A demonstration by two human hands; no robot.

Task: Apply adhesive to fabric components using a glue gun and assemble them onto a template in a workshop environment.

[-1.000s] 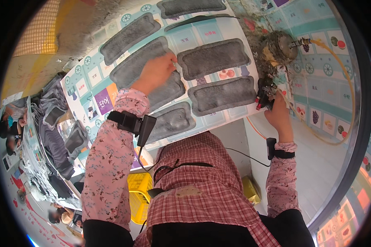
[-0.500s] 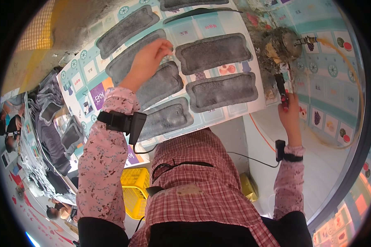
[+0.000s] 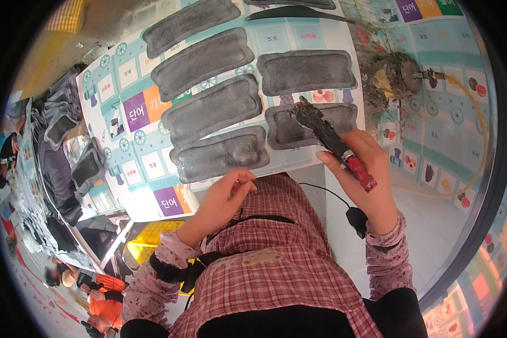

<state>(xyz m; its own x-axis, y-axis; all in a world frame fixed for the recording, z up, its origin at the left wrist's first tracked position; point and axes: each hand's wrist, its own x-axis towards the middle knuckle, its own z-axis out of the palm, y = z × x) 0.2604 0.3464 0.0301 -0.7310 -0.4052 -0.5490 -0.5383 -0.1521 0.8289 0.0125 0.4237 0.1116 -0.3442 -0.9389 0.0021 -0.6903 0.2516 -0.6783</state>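
The right hand (image 3: 369, 172) grips a residue-caked black hand tool with a red end (image 3: 327, 135), probably a spray gun, fingers wrapped near the red part and the tip pointing far and left. The left hand (image 3: 226, 194) is loosely curled with nothing visible in it, just beside the near edge of the teal-and-white printed sheet (image 3: 281, 39). The tool hangs over a dark grey oblong fabric pad with wavy corners (image 3: 281, 129) at the near right; whether it touches cannot be told. The step in hand seems to be readying the tool above the pads; the next move would call for a steady wrist, with the tip aimed and kept off the fabric. Across the sheet lie similar grey pads, among them a near-left pad with shiny, wet-looking patches (image 3: 219, 155) and a far-right one (image 3: 307, 72). The tool partly hides the pad below it, and the close rows leave little room between pieces. Farther right stand a crusted round vessel (image 3: 403, 76) and a thin yellow hose (image 3: 481, 112), whose loop could snag. To the left are heaped dark grey pieces (image 3: 62, 180); nearer, a yellow plastic basket (image 3: 146, 239).
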